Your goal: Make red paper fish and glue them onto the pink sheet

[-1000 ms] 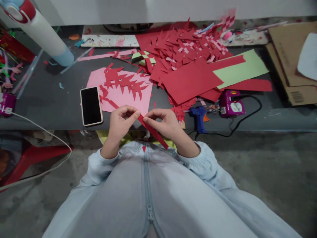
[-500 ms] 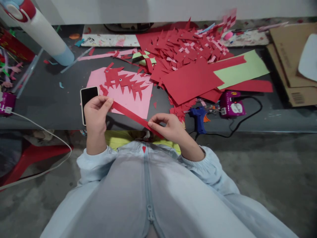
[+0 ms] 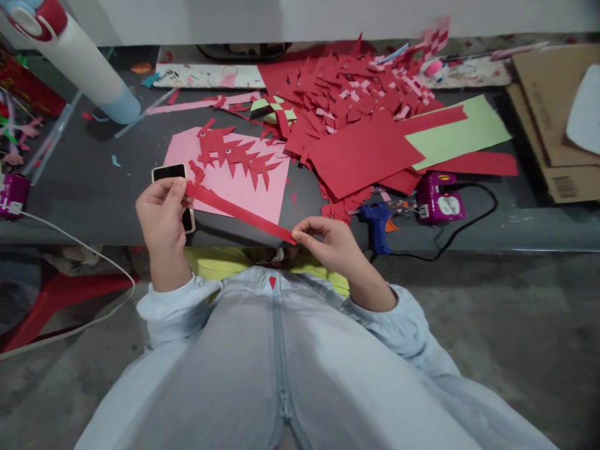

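Observation:
A long red paper strip (image 3: 239, 212) stretches slantwise between my two hands, above the front of the table. My left hand (image 3: 164, 209) pinches its upper left end, over a phone (image 3: 169, 173) that it partly covers. At the lower right end, my right hand (image 3: 323, 240) grips the strip between thumb and fingers. Behind the strip lies a pink paper sheet (image 3: 267, 203), bearing several spiky red paper cutouts (image 3: 237, 153) with small eyes.
A heap of red paper pieces (image 3: 328, 81) covers the back middle, with red card (image 3: 365, 153) and green paper (image 3: 464, 134) beside it. A blue glue gun (image 3: 376, 228) and a purple box (image 3: 440, 200) with a black cable lie right. A bottle (image 3: 98, 75) stands back left; cardboard (image 3: 553, 106) lies far right.
My left hand has moved left and slightly up along with the strip's end. My right hand has shifted a little right and now holds the strip at its very end.

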Demonstrator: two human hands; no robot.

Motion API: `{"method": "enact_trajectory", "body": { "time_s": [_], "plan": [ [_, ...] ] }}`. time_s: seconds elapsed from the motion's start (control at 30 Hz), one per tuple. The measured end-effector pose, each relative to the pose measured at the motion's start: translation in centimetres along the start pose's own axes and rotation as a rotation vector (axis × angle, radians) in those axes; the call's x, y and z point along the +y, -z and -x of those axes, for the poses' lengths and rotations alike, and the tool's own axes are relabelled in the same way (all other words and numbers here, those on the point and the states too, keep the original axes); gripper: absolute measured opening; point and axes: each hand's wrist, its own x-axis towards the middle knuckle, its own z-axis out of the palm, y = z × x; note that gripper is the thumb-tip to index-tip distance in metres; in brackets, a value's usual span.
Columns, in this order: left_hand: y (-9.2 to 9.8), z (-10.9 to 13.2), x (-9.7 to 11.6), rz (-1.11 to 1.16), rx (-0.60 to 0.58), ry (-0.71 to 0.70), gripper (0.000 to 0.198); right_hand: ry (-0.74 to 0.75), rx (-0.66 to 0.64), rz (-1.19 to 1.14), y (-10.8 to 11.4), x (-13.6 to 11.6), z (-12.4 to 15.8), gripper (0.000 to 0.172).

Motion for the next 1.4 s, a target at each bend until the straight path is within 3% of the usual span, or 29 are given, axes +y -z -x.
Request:
{"method": "enact_trajectory", "body": {
  "time_s": [0.17,0.33,0.8,0.97,1.07,1.23,1.4],
  "plan": [
    [-0.9,0.5,-0.8,0.011,-0.076,0.050,0.040,0.042,0.139,0.060,0.4,0.2,0.2,0.017],
    [-2.3,1.7,-1.8,0.001,-0.202,0.202,0.048,0.132,0.157,0.133,0.8,0.3,0.4,0.015],
    [-3.0,1.9,-2.0,0.138,-0.169,0.231,0.047,0.329,-0.021,0.237,0.9,0.1,1.1,0.013],
    [-3.0,2.1,-2.0,0.199,-0.188,0.189,0.049,0.414,-0.177,0.204,1.0,-0.5,0.9,0.014],
    [-3.1,2.6,-1.9,0.189,-0.246,0.144,0.051,0.385,-0.157,0.167,1.0,-1.2,0.2,0.019],
    [-3.9,4.4,-0.8,0.133,-0.399,0.169,0.048,0.312,0.071,0.032,0.4,-3.1,-2.2,0.021],
    [-4.7,6.4,1.0,0.066,-0.582,0.219,0.042,0.249,0.033,-0.204,-0.8,-4.8,-4.2,0.040]
  ]
}}
